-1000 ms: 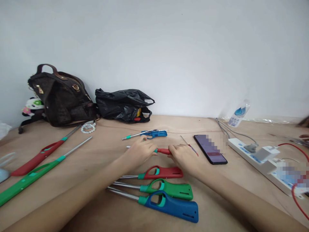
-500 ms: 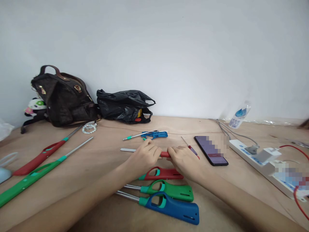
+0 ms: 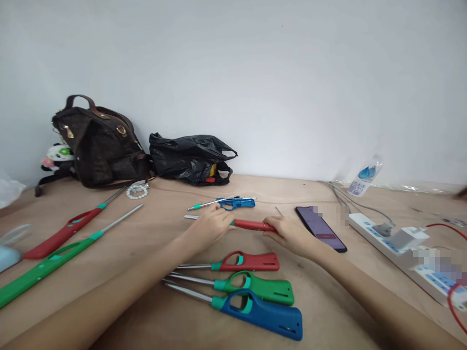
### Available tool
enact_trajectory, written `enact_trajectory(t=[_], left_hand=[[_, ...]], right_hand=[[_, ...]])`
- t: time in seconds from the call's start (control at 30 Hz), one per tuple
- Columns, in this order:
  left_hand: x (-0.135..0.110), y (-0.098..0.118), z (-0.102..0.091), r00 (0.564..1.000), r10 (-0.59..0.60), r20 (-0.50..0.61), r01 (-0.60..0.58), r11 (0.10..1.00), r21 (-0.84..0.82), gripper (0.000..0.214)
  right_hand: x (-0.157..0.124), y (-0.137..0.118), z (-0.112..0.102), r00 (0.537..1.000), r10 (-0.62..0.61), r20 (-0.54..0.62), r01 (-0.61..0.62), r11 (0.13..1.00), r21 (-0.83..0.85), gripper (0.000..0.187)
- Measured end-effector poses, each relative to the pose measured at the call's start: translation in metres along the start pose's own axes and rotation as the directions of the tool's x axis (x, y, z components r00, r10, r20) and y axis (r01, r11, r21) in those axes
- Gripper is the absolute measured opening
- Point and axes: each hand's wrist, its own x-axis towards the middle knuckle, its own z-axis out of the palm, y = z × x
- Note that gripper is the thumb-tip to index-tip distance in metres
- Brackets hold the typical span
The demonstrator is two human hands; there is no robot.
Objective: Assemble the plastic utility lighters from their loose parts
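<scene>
While in two hands, one lighter.

Clock centred on my held red lighter; 12 points away from me. Bare tabletop leaves passage at 1, past a thin metal shaft, and at 9, between the lighter's barrel and the long green lighter. Obstacles: far blue lighter near 11, black bag behind; phone at 3, power strip beyond; three fanned lighters at 6.

A plain, pale grey wall rises behind the tan table, in soft light without hard shadows.
</scene>
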Motion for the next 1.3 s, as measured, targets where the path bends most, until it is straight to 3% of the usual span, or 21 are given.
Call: enact_trajectory(t=[0.13,0.33,0.5,0.6,0.7,0.83,0.97,1.13,1.3], left_hand=[[-0.004,-0.005,0.004,0.99,-0.046,0.137,0.063,0.99,-0.124,0.016],[-0.005,-0.001,0.012,0.978,-0.056,0.199,0.068,0.996,-0.057,0.019],[-0.002,0.0,0.012,0.982,0.015,0.188,-0.02,0.999,0.027,0.021],[0.0,0.003,0.008,0.983,0.003,0.184,-0.007,1.0,0.02,0.022],[0.003,0.011,0.007,0.988,-0.051,0.143,0.059,0.997,-0.053,0.019],[0.004,0.024,0.016,0.992,0.031,0.122,-0.006,0.981,-0.196,0.019],[0.001,0.024,0.02,0.985,0.032,0.172,0.013,0.967,-0.253,0.032],[0.003,0.023,0.011,0.982,0.11,0.151,-0.057,0.945,-0.322,0.026],[0.012,0.037,0.009,0.984,0.068,0.164,0.02,0.876,-0.483,0.027]], right_hand=[[0.002,0.008,0.008,0.992,-0.098,-0.077,0.085,0.985,-0.153,0.01],[0.002,0.005,0.018,0.986,-0.142,-0.088,0.111,0.951,-0.288,0.008],[0.001,0.011,0.019,0.973,-0.192,-0.129,0.154,0.954,-0.259,0.009],[0.001,0.012,0.022,0.961,-0.203,-0.188,0.154,0.957,-0.245,0.01],[0.001,0.003,0.026,0.953,-0.201,-0.227,0.157,0.968,-0.198,0.005],[0.0,-0.012,0.024,0.957,-0.211,-0.198,0.2,0.977,-0.074,0.014],[-0.011,-0.001,0.013,0.963,-0.135,-0.235,0.158,0.984,0.082,0.026],[-0.038,0.03,0.001,0.985,0.032,-0.171,-0.003,0.986,0.169,0.018],[-0.055,0.038,-0.011,0.989,0.105,0.103,-0.132,0.941,0.31,0.016]])
